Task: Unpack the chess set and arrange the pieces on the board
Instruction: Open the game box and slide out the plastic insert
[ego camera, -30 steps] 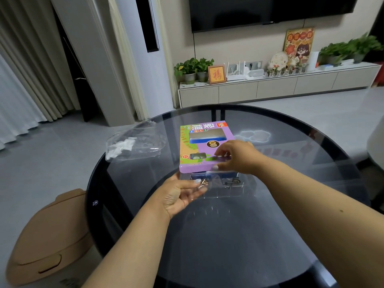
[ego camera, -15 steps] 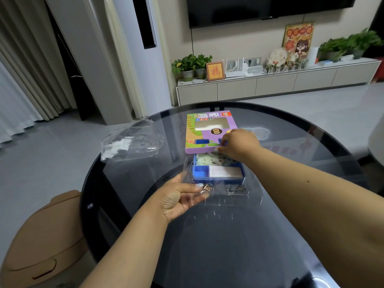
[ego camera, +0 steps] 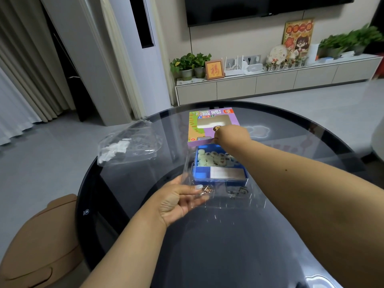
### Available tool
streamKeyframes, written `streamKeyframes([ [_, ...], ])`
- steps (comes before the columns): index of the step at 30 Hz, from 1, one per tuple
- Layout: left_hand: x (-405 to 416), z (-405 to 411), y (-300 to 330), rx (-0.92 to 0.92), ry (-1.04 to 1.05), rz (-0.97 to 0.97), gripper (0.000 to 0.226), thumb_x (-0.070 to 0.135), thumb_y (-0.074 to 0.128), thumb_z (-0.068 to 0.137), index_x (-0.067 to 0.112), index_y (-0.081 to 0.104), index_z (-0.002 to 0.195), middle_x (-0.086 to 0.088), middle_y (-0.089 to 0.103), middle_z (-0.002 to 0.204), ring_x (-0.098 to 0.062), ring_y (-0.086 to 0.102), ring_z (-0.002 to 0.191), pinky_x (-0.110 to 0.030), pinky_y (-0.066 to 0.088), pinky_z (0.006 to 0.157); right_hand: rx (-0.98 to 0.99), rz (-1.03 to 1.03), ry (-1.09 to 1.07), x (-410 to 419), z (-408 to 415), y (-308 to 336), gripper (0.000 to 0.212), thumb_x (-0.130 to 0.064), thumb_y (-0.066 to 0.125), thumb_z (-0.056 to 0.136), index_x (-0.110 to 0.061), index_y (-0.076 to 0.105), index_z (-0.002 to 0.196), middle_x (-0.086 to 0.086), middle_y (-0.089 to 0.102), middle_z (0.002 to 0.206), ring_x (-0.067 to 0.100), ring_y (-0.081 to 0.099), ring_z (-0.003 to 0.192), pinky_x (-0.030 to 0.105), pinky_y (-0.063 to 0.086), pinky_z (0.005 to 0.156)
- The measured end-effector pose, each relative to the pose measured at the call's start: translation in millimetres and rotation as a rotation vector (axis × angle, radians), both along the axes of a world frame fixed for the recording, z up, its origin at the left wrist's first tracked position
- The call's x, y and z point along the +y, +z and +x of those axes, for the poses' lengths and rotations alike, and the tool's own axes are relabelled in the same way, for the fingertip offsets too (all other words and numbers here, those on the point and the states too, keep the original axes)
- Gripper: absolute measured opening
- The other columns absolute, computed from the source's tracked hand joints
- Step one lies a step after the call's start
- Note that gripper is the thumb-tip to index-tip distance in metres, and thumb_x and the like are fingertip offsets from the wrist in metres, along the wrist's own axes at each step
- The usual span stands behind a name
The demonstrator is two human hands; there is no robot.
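Note:
A purple cardboard sleeve (ego camera: 209,123) lies on the round glass table (ego camera: 291,146), slid off the far end of a clear plastic tray (ego camera: 218,196). My right hand (ego camera: 231,135) pinches the sleeve's near edge. Inside the tray sits a blue box (ego camera: 220,175) with several pale round chess pieces (ego camera: 214,159) and a folded white board (ego camera: 226,172). My left hand (ego camera: 182,201) grips the tray's near left corner, thumb on top. Two small metal wire puzzles (ego camera: 236,191) lie in the tray's front pockets.
A crumpled clear plastic wrapper (ego camera: 128,146) lies on the table's far left. A tan chair (ego camera: 39,244) stands left of the table, close to its edge. Beyond the table are grey floor and a low TV cabinet (ego camera: 276,84) with plants.
My right hand has pushed the purple sleeve away from me, off the tray, and the blue box with the pieces has come into view. My left hand kept hold of the tray.

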State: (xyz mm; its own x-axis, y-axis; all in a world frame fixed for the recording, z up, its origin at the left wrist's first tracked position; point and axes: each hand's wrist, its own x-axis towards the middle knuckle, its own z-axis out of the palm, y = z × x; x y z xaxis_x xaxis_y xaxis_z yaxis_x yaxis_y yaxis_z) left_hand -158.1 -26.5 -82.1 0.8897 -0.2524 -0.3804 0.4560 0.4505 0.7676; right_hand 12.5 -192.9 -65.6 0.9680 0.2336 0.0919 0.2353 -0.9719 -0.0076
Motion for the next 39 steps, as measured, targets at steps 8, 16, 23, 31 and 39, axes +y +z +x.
streamKeyframes([
  [8, 10, 2, -2, -0.02, -0.052, -0.009, 0.067, -0.016, 0.057, 0.069, 0.009, 0.051, 0.13, -0.027, 0.066, 0.113, -0.043, 0.065, 0.101, -0.044, 0.056, 0.082, 0.079, -0.022, -0.18, -26, 25, -9, 0.019, -0.015, 0.051, 0.093, -0.009, 0.06, 0.109, 0.006, 0.055, 0.088, 0.028, 0.052, 0.08, 0.031, 0.045, 0.074],
  [16, 17, -6, -3, -0.038, 0.004, -0.059, 0.057, -0.015, 0.057, 0.067, 0.01, 0.057, 0.119, -0.029, 0.066, 0.111, -0.041, 0.069, 0.091, -0.043, 0.058, 0.074, 0.213, -0.094, -0.154, -65, 39, -25, 0.037, -0.023, 0.042, 0.093, -0.02, 0.047, 0.129, 0.007, 0.052, 0.122, 0.03, 0.049, 0.113, 0.045, 0.046, 0.096],
  [23, 11, -1, -11, -0.039, 0.056, -0.018, 0.07, -0.014, 0.058, 0.069, 0.011, 0.05, 0.133, -0.021, 0.067, 0.115, -0.042, 0.065, 0.104, -0.041, 0.061, 0.071, 0.284, 0.083, -0.197, -81, 36, -24, 0.052, -0.048, 0.014, 0.1, -0.032, 0.02, 0.149, 0.005, 0.018, 0.157, 0.03, 0.017, 0.144, 0.055, 0.018, 0.114],
  [31, 0, 6, -16, -0.097, 0.153, 0.093, 0.087, -0.011, 0.066, 0.063, 0.019, 0.04, 0.14, -0.017, 0.07, 0.111, -0.041, 0.067, 0.1, -0.043, 0.06, 0.074, 0.329, 0.166, -0.215, -102, 53, -16, 0.057, -0.051, 0.009, 0.099, -0.027, 0.02, 0.15, 0.005, 0.011, 0.159, 0.028, 0.008, 0.146, 0.05, 0.009, 0.117],
  [39, -16, 14, -23, -0.196, 0.298, 0.327, 0.081, 0.001, 0.062, 0.088, 0.023, 0.018, 0.152, -0.007, 0.069, 0.112, -0.018, 0.071, 0.087, -0.022, 0.056, 0.06, 0.059, 0.231, -0.146, -97, 53, -19, 0.057, -0.054, 0.016, 0.098, -0.028, 0.025, 0.148, 0.0, 0.02, 0.157, 0.023, 0.01, 0.146, 0.051, 0.013, 0.114],
])
